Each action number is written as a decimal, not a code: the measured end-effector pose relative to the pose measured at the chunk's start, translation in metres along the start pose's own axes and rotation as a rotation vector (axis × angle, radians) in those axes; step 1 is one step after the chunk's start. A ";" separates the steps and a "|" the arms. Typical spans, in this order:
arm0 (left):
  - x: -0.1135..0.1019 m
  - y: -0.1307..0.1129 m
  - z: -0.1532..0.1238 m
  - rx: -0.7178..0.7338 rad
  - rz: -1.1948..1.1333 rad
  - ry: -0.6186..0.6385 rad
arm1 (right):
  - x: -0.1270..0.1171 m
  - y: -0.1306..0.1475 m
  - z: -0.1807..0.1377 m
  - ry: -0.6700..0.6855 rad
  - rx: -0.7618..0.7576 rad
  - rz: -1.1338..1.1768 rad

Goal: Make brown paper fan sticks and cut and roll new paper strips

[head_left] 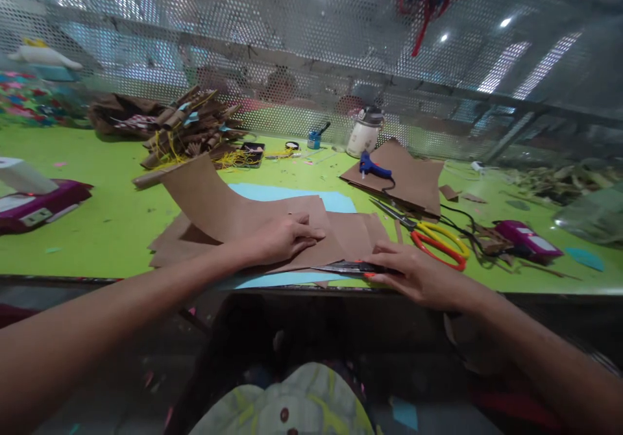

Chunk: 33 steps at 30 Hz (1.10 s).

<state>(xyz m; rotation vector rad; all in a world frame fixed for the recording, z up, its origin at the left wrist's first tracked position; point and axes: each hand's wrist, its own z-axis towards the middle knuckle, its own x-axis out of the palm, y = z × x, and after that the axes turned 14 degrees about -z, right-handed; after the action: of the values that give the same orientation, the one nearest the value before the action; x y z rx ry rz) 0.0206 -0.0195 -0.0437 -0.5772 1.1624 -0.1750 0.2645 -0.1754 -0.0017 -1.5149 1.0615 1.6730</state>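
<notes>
My left hand point(286, 237) presses on a sheet of brown paper point(243, 217), its fingers curled together near the sheet's right end. The sheet's left side curves up off the table toward a rolled edge. More brown paper point(185, 247) and light blue paper point(296, 191) lie beneath. My right hand point(413, 274) grips dark scissors point(343, 267) with red on the handle. Their blades point left along the paper's near edge; the fingers cover most of the handle. Larger scissors point(438, 240) with red and yellow handles rest just beyond my right hand.
On the green table point(111, 227), a blue glue gun point(374, 166) lies on brown sheets point(413, 172) at the back right. Purple boxes point(528, 240) sit at both sides. Rolled paper sticks point(189, 126) are heaped back left. A white jug point(365, 133) stands by the mesh wall.
</notes>
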 end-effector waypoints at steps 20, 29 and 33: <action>0.004 0.005 0.000 0.014 -0.009 -0.017 | 0.006 0.021 0.014 -0.058 -0.013 -0.030; -0.003 -0.009 -0.002 -0.048 0.017 0.013 | 0.017 0.033 0.036 -0.106 -0.056 -0.049; -0.003 -0.009 -0.002 -0.047 0.020 0.013 | 0.014 0.032 0.028 -0.080 -0.050 -0.025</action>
<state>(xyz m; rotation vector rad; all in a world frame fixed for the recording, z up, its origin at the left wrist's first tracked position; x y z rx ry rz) 0.0189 -0.0268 -0.0370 -0.6062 1.1872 -0.1351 0.2212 -0.1667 -0.0102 -1.4731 0.9619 1.7398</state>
